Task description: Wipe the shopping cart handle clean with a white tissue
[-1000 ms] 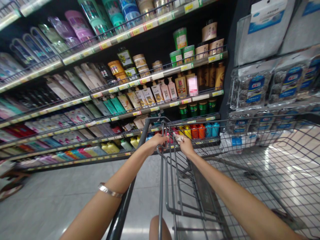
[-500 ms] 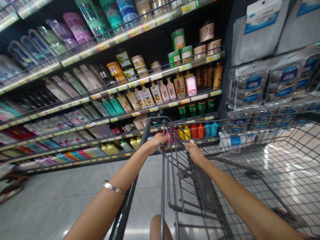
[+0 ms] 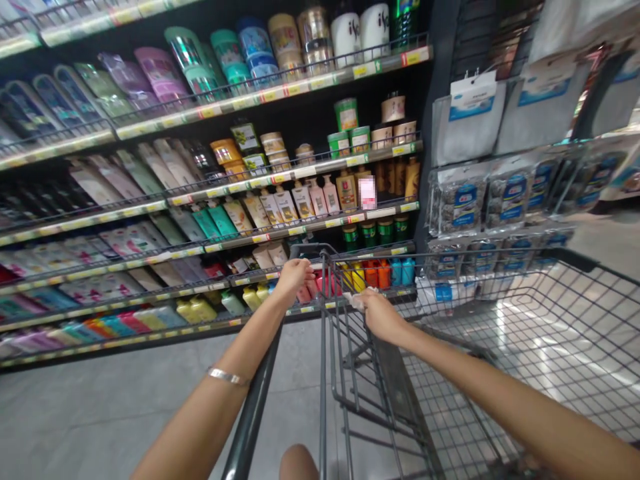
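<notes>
My right hand [image 3: 381, 316] is closed on a crumpled white tissue [image 3: 357, 301], above the wire folding panel [image 3: 360, 373] of a grey shopping cart. My left hand [image 3: 295, 279], with a silver bangle on the forearm, is at the far end of the cart's dark push handle [image 3: 255, 407]. Its fingers are bent together and point right, toward the cart frame. The hand covers part of the handle, and what it may hold cannot be made out. The wire basket [image 3: 565, 347] of the cart extends to the right.
Shelves [image 3: 210, 247] of bottles and jars run along the far side, close beyond the cart. Packs of steel-wool scourers [image 3: 465, 203] and grey cloths [image 3: 467, 127] hang at the right. Grey tiled floor [image 3: 125, 400] lies to the left. My knee [image 3: 299, 461] shows below.
My left hand has shifted left, off the cart's wire frame. My right hand with the tissue has moved slightly left and down. The view has turned, and the shelves look more level.
</notes>
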The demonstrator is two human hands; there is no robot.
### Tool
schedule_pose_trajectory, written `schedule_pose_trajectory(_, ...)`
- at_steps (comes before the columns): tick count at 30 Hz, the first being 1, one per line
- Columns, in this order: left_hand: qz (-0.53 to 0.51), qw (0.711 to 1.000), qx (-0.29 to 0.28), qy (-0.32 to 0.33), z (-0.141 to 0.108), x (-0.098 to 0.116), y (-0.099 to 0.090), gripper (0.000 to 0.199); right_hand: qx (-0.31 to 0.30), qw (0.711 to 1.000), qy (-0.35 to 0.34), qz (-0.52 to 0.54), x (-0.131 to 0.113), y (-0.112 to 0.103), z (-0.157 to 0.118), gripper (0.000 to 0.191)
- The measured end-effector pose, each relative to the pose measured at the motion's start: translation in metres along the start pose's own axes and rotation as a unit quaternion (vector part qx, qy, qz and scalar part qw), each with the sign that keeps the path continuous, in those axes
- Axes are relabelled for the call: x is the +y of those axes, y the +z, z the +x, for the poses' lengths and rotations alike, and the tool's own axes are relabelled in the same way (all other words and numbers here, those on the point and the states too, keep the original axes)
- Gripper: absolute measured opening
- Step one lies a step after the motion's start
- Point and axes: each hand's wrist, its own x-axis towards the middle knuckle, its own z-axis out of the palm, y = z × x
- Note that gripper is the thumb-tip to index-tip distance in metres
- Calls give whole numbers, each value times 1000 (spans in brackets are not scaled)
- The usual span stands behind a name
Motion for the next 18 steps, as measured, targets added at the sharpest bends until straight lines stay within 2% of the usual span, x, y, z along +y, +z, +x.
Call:
schedule_pose_trajectory(3,27,997,-4,76,-17,7,-7,7,23,994,-37,99,-36,-19,-29,47)
schedule_pose_trajectory(5,63,990,-58,112,-41,9,-15,8,53,988,-37,143,-62,-31,-51,50)
schedule_pose_trajectory(8,129,966,-104,200,-93,7,-30,13,65,981,-46,177,-102,-47,-79,51)
schedule_pose_trajectory(11,231,933,-120,250,-154,-3,-46,17,-4,976,-101,192,-133,-51,-100,54)
schedule_pose_trajectory(13,291,913,-97,270,-190,-15,-55,17,-66,973,-154,161,-143,-44,-110,52)
schedule_pose_trajectory(15,353,880,-55,314,-217,-31,-62,20,-111,970,-191,97,-146,-30,-117,45)
schedule_pose_trajectory(18,414,821,0,393,-246,-56,-65,19,-133,970,-201,18,-144,-10,-124,32)
